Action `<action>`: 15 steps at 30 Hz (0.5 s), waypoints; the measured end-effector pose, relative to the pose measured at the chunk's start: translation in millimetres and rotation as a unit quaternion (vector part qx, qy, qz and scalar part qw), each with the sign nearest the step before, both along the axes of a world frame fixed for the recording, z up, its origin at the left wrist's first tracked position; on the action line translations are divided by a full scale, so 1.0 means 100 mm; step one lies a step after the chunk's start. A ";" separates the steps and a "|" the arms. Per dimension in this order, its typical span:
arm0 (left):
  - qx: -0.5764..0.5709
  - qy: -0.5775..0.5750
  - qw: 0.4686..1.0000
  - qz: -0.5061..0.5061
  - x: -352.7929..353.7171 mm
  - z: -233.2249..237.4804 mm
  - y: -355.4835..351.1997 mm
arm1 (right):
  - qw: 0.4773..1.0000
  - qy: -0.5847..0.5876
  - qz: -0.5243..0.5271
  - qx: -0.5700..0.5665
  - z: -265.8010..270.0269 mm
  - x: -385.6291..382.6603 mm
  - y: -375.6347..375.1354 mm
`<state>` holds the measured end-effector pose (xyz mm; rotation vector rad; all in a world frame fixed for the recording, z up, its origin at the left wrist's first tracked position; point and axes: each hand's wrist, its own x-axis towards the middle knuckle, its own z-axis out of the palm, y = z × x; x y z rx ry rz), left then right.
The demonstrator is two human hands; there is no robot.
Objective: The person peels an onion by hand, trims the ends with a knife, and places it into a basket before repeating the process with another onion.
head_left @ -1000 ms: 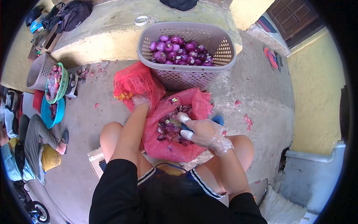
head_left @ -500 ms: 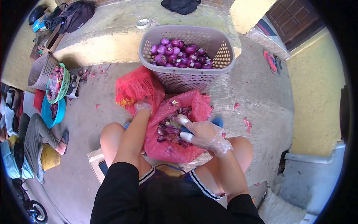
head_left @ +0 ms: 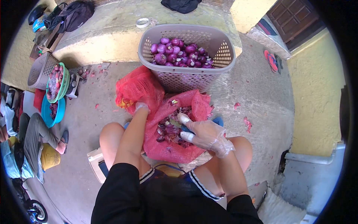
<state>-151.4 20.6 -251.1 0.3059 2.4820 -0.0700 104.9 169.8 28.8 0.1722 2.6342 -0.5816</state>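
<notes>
My left hand (head_left: pixel 142 107), in a clear plastic glove, reaches into the mouth of a red mesh bag (head_left: pixel 140 89); its fingers are hidden by the netting. Closed around the blue handle of a knife (head_left: pixel 186 129) is my gloved right hand (head_left: pixel 207 133), with white wrapping on the thumb and a finger. The knife's blade points left over a second, pinkish mesh sack (head_left: pixel 175 151), which lies open between my knees. Purple onion skins and trimmings (head_left: pixel 169 132) fill that sack.
Beyond the bags stands a tall grey-brown basket (head_left: pixel 186 76) holding many peeled purple onions (head_left: pixel 179 54). A green basket (head_left: pixel 64 84) of onions, a blue basin (head_left: pixel 59 115) and a seated person's leg (head_left: pixel 43 130) are at left. Flip-flops (head_left: pixel 270 61) lie at right.
My left hand has shifted slightly up and left, farther into the red mesh bag, whose netting has changed shape. The right hand and knife have barely moved.
</notes>
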 end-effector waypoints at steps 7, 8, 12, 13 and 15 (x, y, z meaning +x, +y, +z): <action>0.037 -0.038 0.998 0.033 -0.25 0.40 -0.09 | 0.999 -0.033 -0.017 -0.004 0.17 -0.01 0.01; 0.028 -0.072 0.993 -0.092 -0.37 0.65 -0.05 | 0.999 -0.034 -0.023 -0.005 0.17 -0.01 0.01; 0.297 -0.129 0.942 0.088 0.11 2.14 -0.25 | 0.998 -0.017 -0.062 -0.008 0.22 -0.03 -0.02; 0.353 -0.151 0.918 0.097 0.22 2.20 -0.34 | 0.997 0.013 -0.074 -0.016 0.21 -0.03 -0.03; 0.460 -0.196 0.858 0.115 0.39 2.25 -0.47 | 0.992 0.071 -0.098 -0.030 0.17 -0.02 -0.01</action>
